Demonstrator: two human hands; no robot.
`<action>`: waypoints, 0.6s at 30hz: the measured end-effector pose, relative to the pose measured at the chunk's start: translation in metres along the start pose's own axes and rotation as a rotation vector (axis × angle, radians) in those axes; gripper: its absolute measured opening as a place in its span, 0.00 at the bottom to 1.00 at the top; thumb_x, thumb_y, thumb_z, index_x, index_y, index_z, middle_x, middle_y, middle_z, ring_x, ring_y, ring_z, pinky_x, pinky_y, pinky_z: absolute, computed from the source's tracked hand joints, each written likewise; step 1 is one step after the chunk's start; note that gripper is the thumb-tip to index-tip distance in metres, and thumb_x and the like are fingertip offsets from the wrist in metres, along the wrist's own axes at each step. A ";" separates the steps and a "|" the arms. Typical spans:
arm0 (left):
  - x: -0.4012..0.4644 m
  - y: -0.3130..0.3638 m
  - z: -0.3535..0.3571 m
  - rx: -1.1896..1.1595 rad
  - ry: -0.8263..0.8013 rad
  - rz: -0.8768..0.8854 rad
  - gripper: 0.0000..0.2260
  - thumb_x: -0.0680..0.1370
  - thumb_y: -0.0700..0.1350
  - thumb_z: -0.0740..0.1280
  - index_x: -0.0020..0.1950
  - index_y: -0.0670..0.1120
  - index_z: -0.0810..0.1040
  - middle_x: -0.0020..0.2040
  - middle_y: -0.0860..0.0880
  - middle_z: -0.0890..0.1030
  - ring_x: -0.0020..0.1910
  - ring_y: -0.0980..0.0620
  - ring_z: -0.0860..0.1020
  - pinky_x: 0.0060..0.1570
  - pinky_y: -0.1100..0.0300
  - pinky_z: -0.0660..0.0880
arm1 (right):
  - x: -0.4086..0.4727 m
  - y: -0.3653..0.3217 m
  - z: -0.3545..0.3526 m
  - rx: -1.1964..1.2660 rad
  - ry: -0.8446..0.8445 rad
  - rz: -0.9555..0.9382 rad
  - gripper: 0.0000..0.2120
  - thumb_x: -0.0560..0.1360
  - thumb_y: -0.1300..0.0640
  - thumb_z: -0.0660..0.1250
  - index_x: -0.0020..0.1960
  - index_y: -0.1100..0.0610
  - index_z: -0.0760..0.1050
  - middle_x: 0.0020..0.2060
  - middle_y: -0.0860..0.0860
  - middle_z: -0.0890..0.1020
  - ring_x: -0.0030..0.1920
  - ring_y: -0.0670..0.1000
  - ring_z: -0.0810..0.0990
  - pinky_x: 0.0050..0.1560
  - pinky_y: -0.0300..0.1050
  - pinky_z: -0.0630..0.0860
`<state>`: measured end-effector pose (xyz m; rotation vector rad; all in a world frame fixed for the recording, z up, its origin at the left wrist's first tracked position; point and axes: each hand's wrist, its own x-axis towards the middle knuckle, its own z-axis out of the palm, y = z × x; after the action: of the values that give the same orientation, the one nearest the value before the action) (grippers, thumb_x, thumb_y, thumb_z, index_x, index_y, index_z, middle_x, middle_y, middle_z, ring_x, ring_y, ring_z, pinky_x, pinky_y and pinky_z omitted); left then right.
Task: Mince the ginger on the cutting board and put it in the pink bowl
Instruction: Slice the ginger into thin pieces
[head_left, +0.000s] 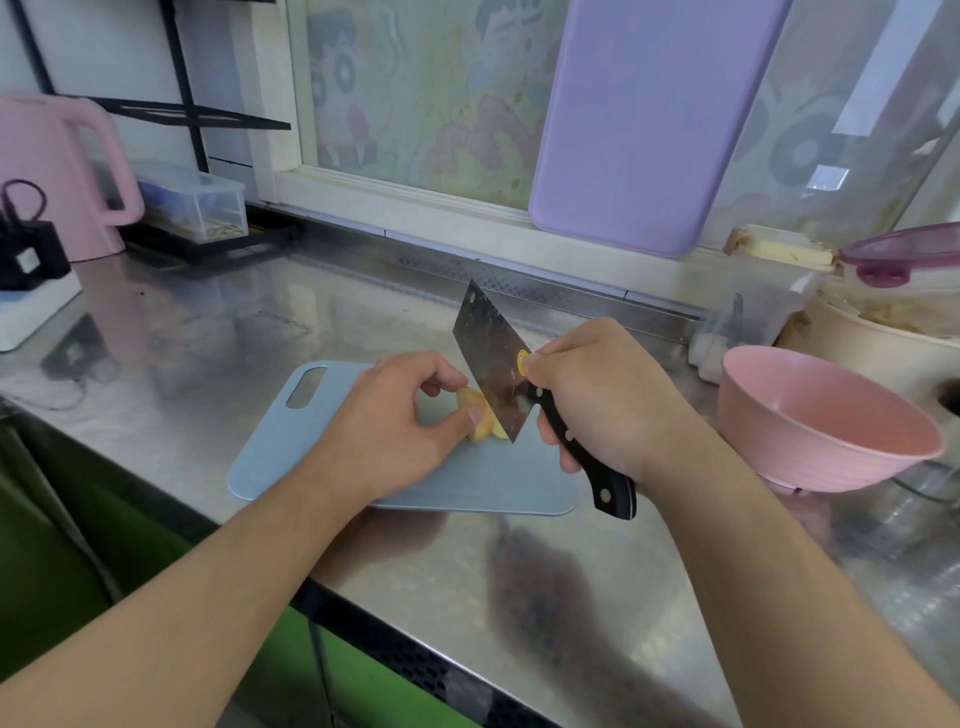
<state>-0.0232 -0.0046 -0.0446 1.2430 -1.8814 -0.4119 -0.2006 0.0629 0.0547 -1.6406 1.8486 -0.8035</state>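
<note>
Ginger (475, 410) sits on the blue-grey cutting board (322, 441), right of the board's centre, pale yellow, peeled or cut face showing. Its long axis runs roughly from upper left to lower right in the head view, the near end pointing toward the person, the far end tucked under the fingers; the exact shape is hard to read because the hand and the blade cover much of it.

Left hand (395, 421) is on the board, fingers curled, thumb and fingertips pinching the ginger from its left side. Right hand (597, 395) is wrapped round the black riveted handle of the cleaver (493, 374), fingers closed tight on the handle, forefinger and thumb up near the blade's heel by a yellow sticker. The blade stands tilted, tip corner up and away toward the window, lower corner down at the ginger's right edge, touching or just beside it.

Board lies on a steel counter (467, 597), handle hole at its far left corner. Pink bowl (821, 421) stands on the counter well right of the board, upright, nothing visible inside.

Behind: lilac board (639, 119) leaning against the window, pink kettle (57, 171) at far left, clear lidded box (197, 202) beside it, cream tub (852, 332) behind the bowl.
</note>
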 end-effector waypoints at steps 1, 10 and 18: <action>0.000 0.000 0.000 0.003 0.000 0.001 0.08 0.76 0.54 0.76 0.53 0.56 0.82 0.48 0.65 0.78 0.54 0.62 0.77 0.49 0.74 0.66 | 0.000 -0.001 0.000 -0.004 0.002 0.002 0.18 0.80 0.57 0.63 0.31 0.56 0.71 0.22 0.51 0.78 0.19 0.53 0.75 0.40 0.46 0.72; 0.000 0.002 0.000 0.018 0.002 -0.006 0.09 0.76 0.55 0.76 0.53 0.56 0.82 0.48 0.65 0.78 0.53 0.61 0.76 0.49 0.72 0.66 | -0.003 -0.004 -0.001 -0.092 -0.006 -0.013 0.17 0.81 0.60 0.61 0.33 0.56 0.71 0.23 0.51 0.80 0.21 0.55 0.78 0.41 0.49 0.75; -0.001 0.002 0.001 0.026 0.005 -0.013 0.09 0.76 0.55 0.75 0.53 0.56 0.82 0.49 0.64 0.78 0.53 0.61 0.76 0.49 0.72 0.66 | -0.016 -0.009 -0.014 -0.150 -0.097 -0.018 0.12 0.81 0.66 0.59 0.39 0.62 0.72 0.23 0.54 0.79 0.19 0.55 0.76 0.34 0.45 0.73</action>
<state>-0.0247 -0.0030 -0.0441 1.2732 -1.8806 -0.3914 -0.2030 0.0793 0.0711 -1.7586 1.8664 -0.5936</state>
